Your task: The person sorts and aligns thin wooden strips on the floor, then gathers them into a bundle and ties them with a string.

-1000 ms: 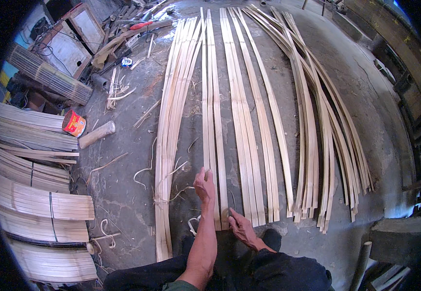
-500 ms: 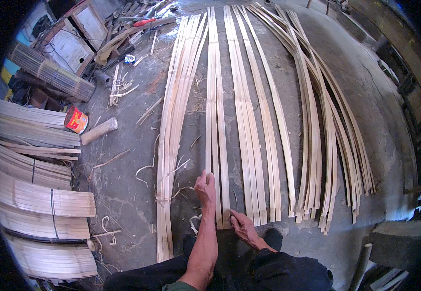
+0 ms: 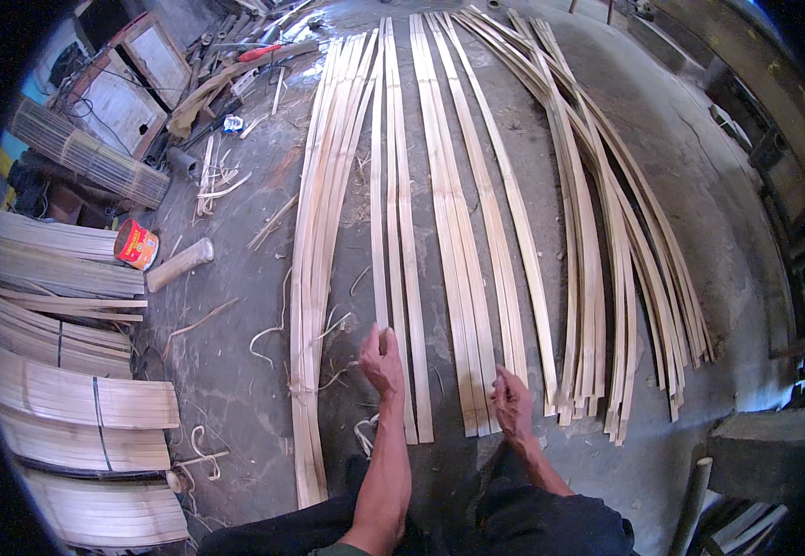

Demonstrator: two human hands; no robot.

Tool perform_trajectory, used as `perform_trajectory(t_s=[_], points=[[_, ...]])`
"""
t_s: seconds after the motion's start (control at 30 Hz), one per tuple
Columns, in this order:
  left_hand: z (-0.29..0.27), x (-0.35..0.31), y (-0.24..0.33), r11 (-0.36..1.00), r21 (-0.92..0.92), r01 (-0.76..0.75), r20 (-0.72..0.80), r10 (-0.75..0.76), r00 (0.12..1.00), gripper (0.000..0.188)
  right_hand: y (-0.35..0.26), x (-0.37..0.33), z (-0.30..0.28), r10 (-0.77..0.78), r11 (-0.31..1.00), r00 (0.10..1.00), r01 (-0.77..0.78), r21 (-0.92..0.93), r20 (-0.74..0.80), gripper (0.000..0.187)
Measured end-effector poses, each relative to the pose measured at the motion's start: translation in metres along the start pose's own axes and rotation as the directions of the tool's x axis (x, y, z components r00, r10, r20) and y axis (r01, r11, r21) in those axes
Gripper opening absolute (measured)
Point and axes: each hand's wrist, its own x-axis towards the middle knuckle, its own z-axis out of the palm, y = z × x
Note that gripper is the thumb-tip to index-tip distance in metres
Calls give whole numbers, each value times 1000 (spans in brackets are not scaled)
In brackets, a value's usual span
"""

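Long pale bamboo strips lie lengthwise on the floor in front of me. My left hand (image 3: 384,363) is closed in a pinch on the near end of a single bamboo strip (image 3: 379,250), which runs away from me just left of a narrow pair of strips (image 3: 412,324). My right hand (image 3: 513,403) has its fingers curled together beside the near ends of a wider group of strips (image 3: 462,324). Whether anything is between those fingers is hidden. Left of my left hand lies a thicker bunch of strips (image 3: 308,324).
More strips (image 3: 588,278) fan out and cross at the right. Tied slat bundles (image 3: 96,398) stack along the left, near a red tub (image 3: 136,244) and a short wooden cylinder (image 3: 180,265). Curled shavings (image 3: 208,445) litter the floor. A pole (image 3: 694,505) stands at lower right.
My right hand has moved right, from the near end of the middle strips to the wider group. The strip in my left hand has shifted left, widening its gap from the neighbouring pair.
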Motion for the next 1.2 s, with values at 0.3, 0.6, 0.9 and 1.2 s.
perform_trajectory(t_s=[0.3,0.6,0.9,1.2], points=[[16,1,39,999,-38,31,60,-29,998,33,10,-3,-11,-99,971,994,88,-221,-39,28],[21,-6,35,988,-153,28,-12,-30,999,36,16,15,-52,-328,770,926,148,-621,-186,35],[3,17,13,999,46,13,19,-14,1000,38,12,30,-72,-152,657,982,19,-753,-108,49],[2,14,-12,989,99,108,40,-112,993,38,-2,31,-81,-102,787,992,37,-616,-70,44]])
